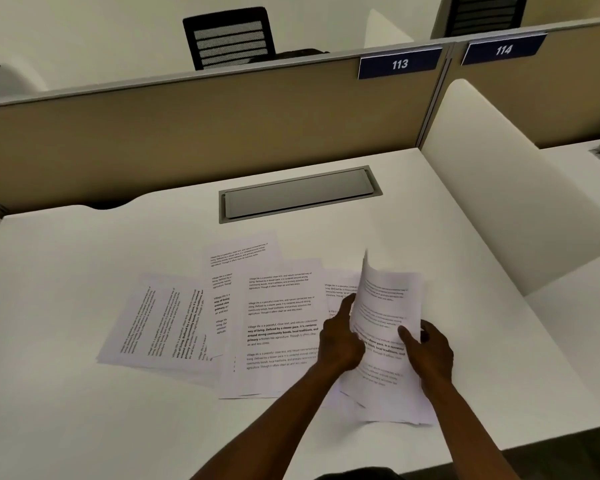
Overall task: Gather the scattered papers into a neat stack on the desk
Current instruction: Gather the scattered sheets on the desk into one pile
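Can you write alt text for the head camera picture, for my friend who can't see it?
A person's left hand and right hand hold a small bundle of white printed paper sheets, lifted and curling, above the right side of a white desk. More white printed sheets lie scattered flat to the left, before a grey metal cable hatch and a tan divider panel.

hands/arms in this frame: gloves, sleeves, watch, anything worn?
Nothing worn that shows. The left hand and right hand are bare, no gloves, and no rings or watch can be made out. Both forearms are bare from wrist to the bottom edge of the head view, with no sleeve cuff in sight. A dark strip at the bottom edge may be clothing; too little shows to tell.
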